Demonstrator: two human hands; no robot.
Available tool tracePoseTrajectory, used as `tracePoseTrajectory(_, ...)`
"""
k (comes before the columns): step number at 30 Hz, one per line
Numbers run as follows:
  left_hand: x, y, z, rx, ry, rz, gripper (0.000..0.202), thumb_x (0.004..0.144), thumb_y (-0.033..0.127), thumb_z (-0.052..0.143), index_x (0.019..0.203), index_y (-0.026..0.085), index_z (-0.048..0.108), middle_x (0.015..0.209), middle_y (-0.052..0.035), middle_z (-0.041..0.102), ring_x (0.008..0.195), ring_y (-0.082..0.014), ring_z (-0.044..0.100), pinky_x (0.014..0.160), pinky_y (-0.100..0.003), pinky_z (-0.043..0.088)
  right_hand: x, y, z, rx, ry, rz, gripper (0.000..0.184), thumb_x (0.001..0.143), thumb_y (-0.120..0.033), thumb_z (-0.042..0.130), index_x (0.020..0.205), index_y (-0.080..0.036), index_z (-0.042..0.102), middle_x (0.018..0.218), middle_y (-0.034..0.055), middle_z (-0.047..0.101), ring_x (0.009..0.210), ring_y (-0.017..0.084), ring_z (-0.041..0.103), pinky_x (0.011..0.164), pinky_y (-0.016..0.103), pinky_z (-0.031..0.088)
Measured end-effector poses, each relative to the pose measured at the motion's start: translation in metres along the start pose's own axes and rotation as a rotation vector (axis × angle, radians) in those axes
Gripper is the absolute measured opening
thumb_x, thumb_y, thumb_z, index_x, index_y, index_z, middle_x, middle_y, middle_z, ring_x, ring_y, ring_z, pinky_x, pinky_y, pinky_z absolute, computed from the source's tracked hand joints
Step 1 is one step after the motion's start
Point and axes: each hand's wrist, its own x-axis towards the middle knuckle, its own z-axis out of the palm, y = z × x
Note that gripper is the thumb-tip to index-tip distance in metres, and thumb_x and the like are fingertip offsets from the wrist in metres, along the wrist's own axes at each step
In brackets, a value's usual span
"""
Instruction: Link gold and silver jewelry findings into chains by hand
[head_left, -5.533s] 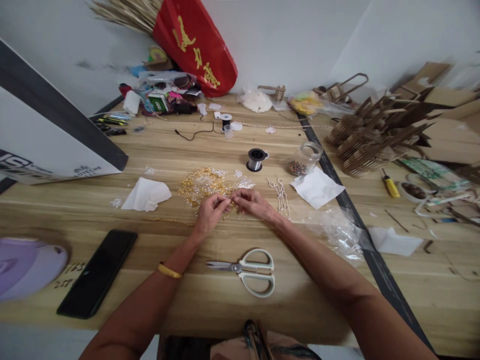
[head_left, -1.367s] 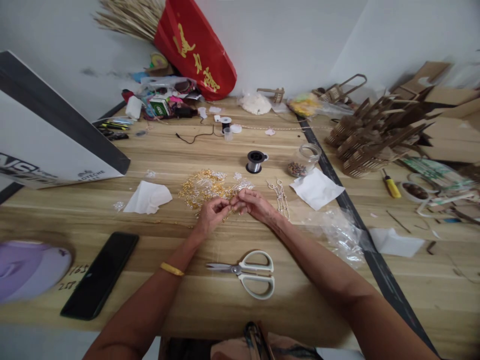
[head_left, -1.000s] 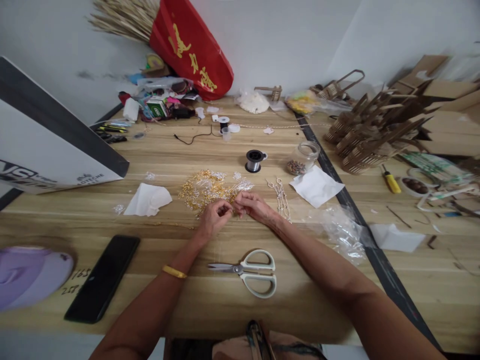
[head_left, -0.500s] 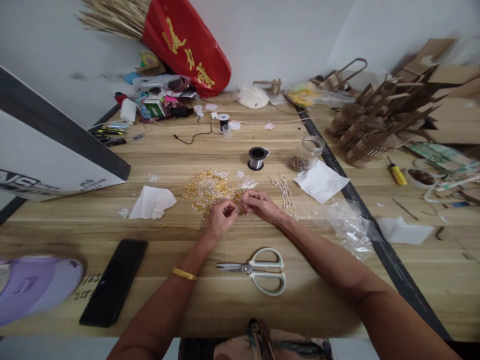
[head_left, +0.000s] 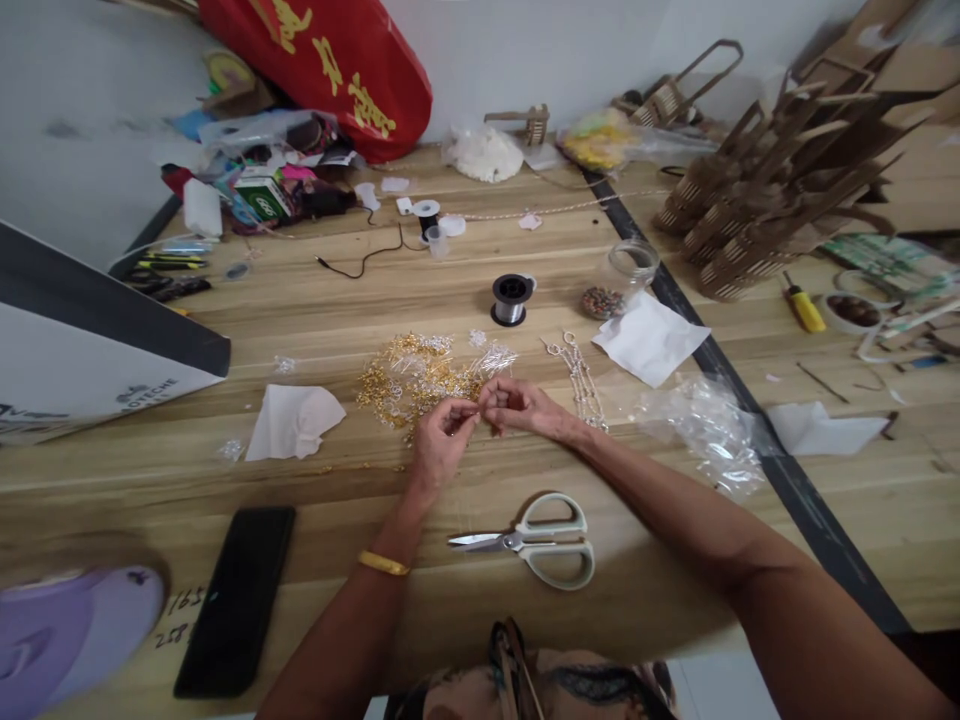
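My left hand (head_left: 444, 437) and my right hand (head_left: 517, 408) meet fingertip to fingertip over the table, both closed in a pinch. Whatever lies between the fingers is too small to make out. Just beyond them spreads a pile of gold and silver beads (head_left: 397, 375), with thin silver pins (head_left: 498, 358) at its right end. Beaded silver chains (head_left: 583, 380) lie to the right of my right hand. A pair of scissors (head_left: 517, 541) with pale handles rests on the table nearer to me, blades pointing left.
A wire spool (head_left: 511, 300) and a glass jar (head_left: 630, 270) of beads stand beyond the pile. White paper (head_left: 294, 422) lies left, a clear plastic bag (head_left: 705, 430) right. A black phone (head_left: 236, 600) is at the near left. Small woven baskets (head_left: 720, 240) crowd the far right.
The camera view has shifted and tilted a little, so the table's things sit differently in the picture. My hands remain together at the pile's near edge, with the fingertips slightly closer.
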Motion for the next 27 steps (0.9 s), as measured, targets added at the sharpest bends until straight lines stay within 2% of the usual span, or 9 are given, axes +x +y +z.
tracePoseTrajectory(7,0.000,0.005,0.000,-0.038,0.050,0.048,0.022,0.070,0.017,0.065,0.091,0.016,0.059,0.077,-0.0026,0.063,0.071,-0.0128,0.060,0.066,-0.024,0.049,0.000,0.006,0.005,-0.018,-0.010,-0.021,0.033,0.074,-0.033,0.069,0.097,-0.014,0.054,0.067,-0.0044,0.051,0.056,0.006,0.049,0.051,0.018,0.048)
tracePoseTrajectory(14,-0.002,0.002,0.002,0.013,0.000,0.140,0.028,0.070,0.016,0.064,0.098,0.017,0.057,0.076,-0.0011,0.061,0.070,-0.0119,0.059,0.067,-0.023,0.048,-0.002,0.010,0.008,-0.105,0.044,-0.068,0.029,0.078,-0.040,0.064,0.088,-0.014,0.056,0.064,-0.0042,0.053,0.051,0.006,0.049,0.047,0.017,0.046)
tracePoseTrajectory(21,-0.002,0.004,0.002,-0.038,-0.010,0.096,0.029,0.067,0.020,0.066,0.095,0.014,0.058,0.071,-0.0005,0.060,0.065,-0.0115,0.058,0.062,-0.022,0.046,0.000,0.015,0.006,-0.060,0.180,-0.110,0.035,0.075,-0.046,0.065,0.076,-0.014,0.053,0.056,-0.0030,0.057,0.046,0.007,0.053,0.046,0.019,0.045)
tracePoseTrajectory(27,-0.002,0.004,0.001,-0.024,-0.060,0.057,0.024,0.071,0.027,0.065,0.088,0.011,0.064,0.078,-0.0062,0.067,0.069,-0.0145,0.061,0.065,-0.026,0.048,-0.002,0.013,0.008,-0.106,0.217,-0.156,0.034,0.075,-0.046,0.065,0.074,-0.015,0.052,0.054,-0.0037,0.056,0.044,0.007,0.050,0.044,0.019,0.042)
